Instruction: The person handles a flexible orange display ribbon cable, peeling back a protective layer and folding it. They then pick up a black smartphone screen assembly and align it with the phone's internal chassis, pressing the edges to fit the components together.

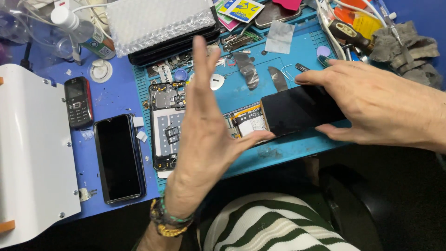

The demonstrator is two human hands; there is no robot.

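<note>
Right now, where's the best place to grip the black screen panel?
By its long edges, coming from the right end. The screen panel lies flat, and the right hand already pinches those edges there; its left end lies over the battery, near the left hand's thumb.

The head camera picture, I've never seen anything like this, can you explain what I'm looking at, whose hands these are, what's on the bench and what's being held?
This is one picture from a camera worn on a person's head, looking down at their own two bare hands over a workbench. The right hand grips a black phone screen panel by its edges, above a blue work mat. The left hand, with beaded bracelets at the wrist, is open with fingers spread; its thumb reaches the panel's near corner. On the mat lies an opened phone with its insides showing, plus small parts and metal picks. Left of the mat lie a whole black smartphone, a small keypad phone and a white machine. Behind are a bubble-wrapped stack and a bottle.
</note>
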